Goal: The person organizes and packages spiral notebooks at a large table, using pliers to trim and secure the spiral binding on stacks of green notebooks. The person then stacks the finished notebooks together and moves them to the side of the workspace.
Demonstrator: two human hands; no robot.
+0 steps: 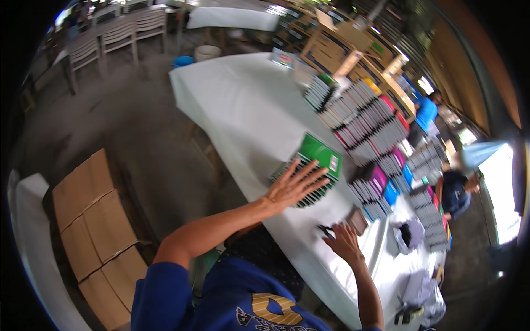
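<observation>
My left hand [298, 186] lies with fingers spread over a stack of green-covered books or notebooks [320, 154] on the white-covered table. Their dark and pale edges show beneath my fingers. Farther right, my right hand [346, 244] is low over the tabletop, its fingers bent around the end of a slim black tool [326, 230]. Blur hides the exact kind of that tool. Just beyond these fingers sits a small brown block or box [358, 220].
Long rows of stacked books [367, 121] fill the table's far right side, with cardboard boxes [328, 49] behind. Flattened cardboard [99, 237] lies to the left. Plastic bags [422, 298] rest at the near right. Two people [455, 193] [426, 113] stand across the table.
</observation>
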